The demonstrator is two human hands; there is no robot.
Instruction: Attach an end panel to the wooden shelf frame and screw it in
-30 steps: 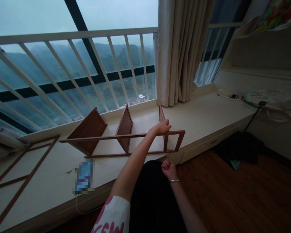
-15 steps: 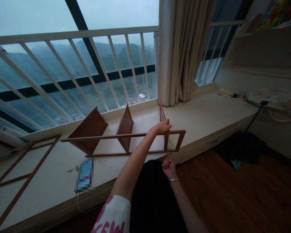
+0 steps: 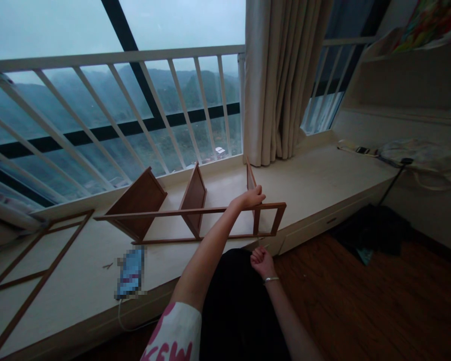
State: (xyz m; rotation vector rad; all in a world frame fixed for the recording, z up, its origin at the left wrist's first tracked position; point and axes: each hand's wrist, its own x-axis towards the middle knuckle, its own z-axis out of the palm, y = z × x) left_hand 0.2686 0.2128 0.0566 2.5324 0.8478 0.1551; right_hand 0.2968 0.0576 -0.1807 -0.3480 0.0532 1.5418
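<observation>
A brown wooden shelf unit (image 3: 165,212) lies on its side on the window ledge, with three boards standing up between its long rails. My left hand (image 3: 252,197) is closed around the board and rail near the unit's right end. Below that end, my right hand (image 3: 262,261) is closed in a fist on a thin metal tool that looks like a hex key (image 3: 259,241). The tool's tip reaches the underside of the lower rail; the exact contact is too small to make out.
A separate wooden frame (image 3: 41,273) lies on the ledge at left. Near it are small pieces of hardware (image 3: 107,266) and a blurred blue device (image 3: 131,273) with a white cable. A curtain (image 3: 278,85) hangs behind; a bag (image 3: 421,155) rests at right.
My right hand has turned slightly at the rail's underside, with the thin tool still in it. My left hand and the shelf unit stay in place.
</observation>
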